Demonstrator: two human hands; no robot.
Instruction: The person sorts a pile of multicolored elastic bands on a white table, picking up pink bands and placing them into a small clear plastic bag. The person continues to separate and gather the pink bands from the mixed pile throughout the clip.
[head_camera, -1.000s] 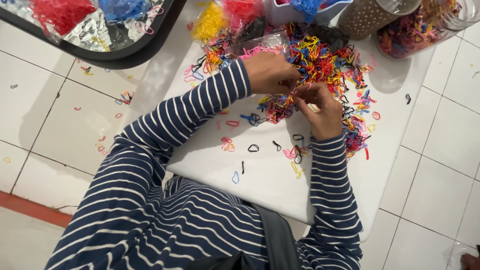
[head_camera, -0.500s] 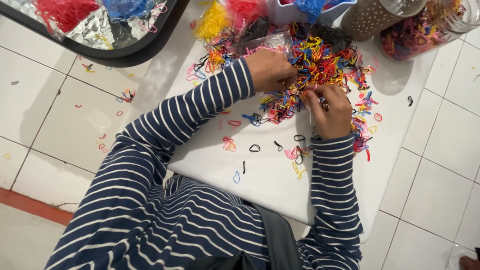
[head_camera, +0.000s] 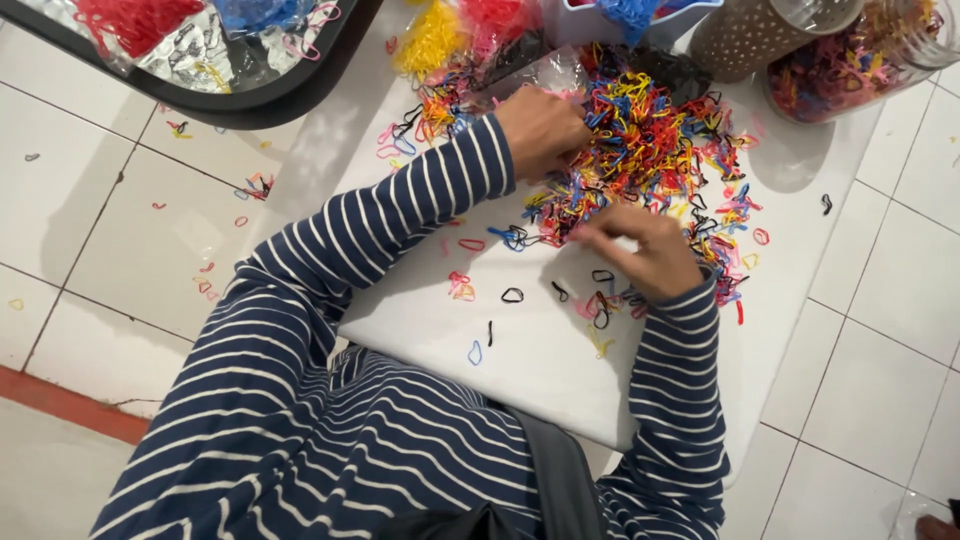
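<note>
The person wears a long-sleeved top of navy blue with thin white stripes — the bands run across the back and ring each sleeve down to the cuff. A plain grey panel shows at about 6 o'clock, at the lower middle. Both the left hand (head_camera: 542, 128) and the right hand (head_camera: 648, 250) are bare — no gloves, rings or watch show.

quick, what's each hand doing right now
Left hand: curled, fingers buried in the pile of coloured rubber bands; grip cannot be told.
Right hand: curled at the pile's edge; contents cannot be told.
</note>
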